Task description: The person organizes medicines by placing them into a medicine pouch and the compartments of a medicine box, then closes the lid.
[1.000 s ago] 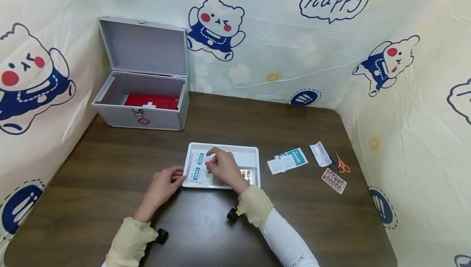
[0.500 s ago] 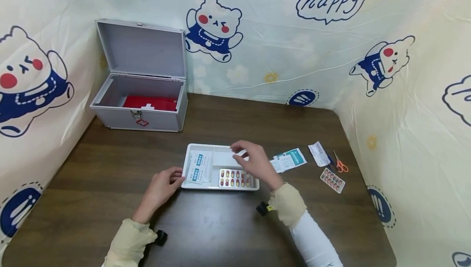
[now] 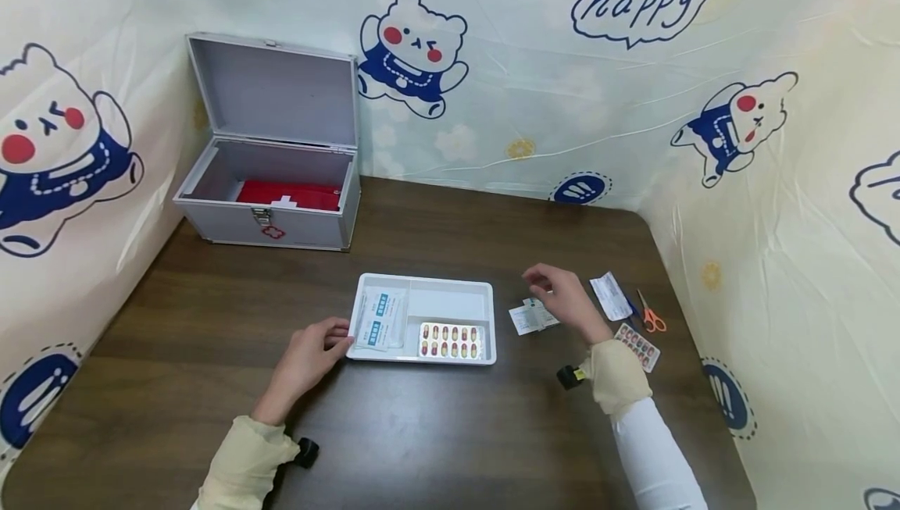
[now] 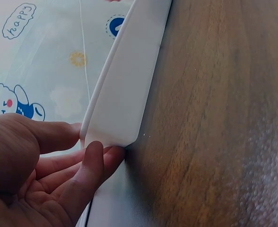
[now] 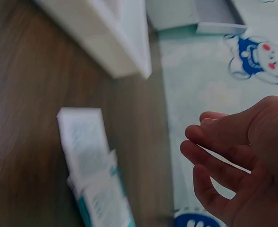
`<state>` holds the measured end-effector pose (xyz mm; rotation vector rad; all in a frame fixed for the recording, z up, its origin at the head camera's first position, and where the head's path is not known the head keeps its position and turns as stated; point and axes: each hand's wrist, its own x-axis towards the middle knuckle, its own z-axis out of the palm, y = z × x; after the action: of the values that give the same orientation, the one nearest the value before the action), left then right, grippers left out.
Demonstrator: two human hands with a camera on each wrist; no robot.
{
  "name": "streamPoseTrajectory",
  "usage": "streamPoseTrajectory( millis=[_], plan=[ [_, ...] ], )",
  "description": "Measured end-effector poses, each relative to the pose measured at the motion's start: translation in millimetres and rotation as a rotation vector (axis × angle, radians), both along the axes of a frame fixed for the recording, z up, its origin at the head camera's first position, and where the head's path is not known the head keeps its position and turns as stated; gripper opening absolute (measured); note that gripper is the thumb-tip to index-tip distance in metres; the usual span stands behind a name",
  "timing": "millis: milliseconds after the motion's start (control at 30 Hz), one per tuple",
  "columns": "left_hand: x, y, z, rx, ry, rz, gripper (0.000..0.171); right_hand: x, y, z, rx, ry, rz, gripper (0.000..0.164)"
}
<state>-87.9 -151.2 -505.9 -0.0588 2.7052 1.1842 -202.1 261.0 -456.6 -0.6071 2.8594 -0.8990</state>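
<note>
Head view: left hand (image 3: 312,354) pinches the white tray (image 3: 453,301) at center, right hand (image 3: 566,297) hovers empty, loosely curled over flat packets (image 3: 524,320) right of center, probably light and slippery, so grab an edge.

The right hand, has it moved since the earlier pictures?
Yes, to the right: in the head view, the right hand was over the rectangular white plastic tray and is now past its right edge, partly hiding the flat white-and-teal packets.
</note>
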Motion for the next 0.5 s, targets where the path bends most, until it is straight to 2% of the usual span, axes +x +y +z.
streamPoseTrajectory(
  millis=[167,300,500],
  plan=[
    [-1.5,0,-0.1,-0.008,-0.001,0.003,0.035,-3.9,20,-15.2,0.093,0.015,0.059,0.026],
    [-2.4,1,-0.7,-0.012,-0.004,-0.003,0.035,-6.1,31,-26.0,0.152,0.006,0.074,0.03],
    [-1.5,0,-1.7,-0.014,0.0,-0.003,0.034,-11.3,37,-41.5,0.207,0.034,0.173,0.035]
  ],
)
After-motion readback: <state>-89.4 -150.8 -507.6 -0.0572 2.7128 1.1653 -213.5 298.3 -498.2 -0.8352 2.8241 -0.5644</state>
